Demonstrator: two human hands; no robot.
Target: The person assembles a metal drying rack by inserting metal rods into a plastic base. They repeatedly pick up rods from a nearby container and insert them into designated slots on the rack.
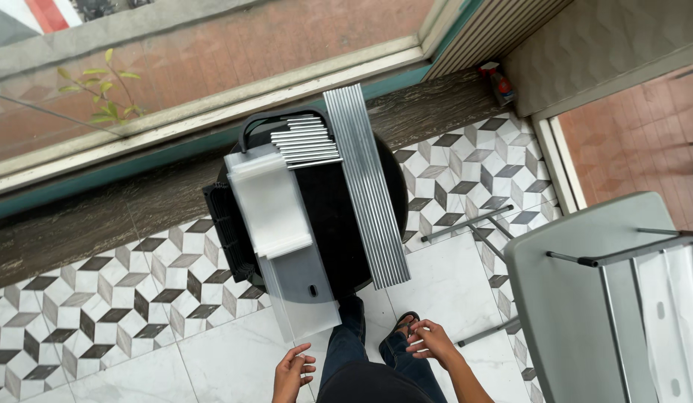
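Below, bare hands empty; ribbed metal rods (367, 186) on round black table (339, 224).

One round black table (339, 224), two stacks of metal rods (369, 186), one pile of clear plastic bags (272, 201), two bare hands (432, 342), one grey chair (578, 298), one spray bottle (498, 82).

clear plastic sleeve (305, 298) flat, overhanging black table (339, 224) edge

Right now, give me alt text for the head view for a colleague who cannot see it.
Seen from above, a person's empty left hand and right hand hover near their knees before a round black table. On it lie long metal rods, short metal rods and clear plastic bags. A grey chair stands at right.
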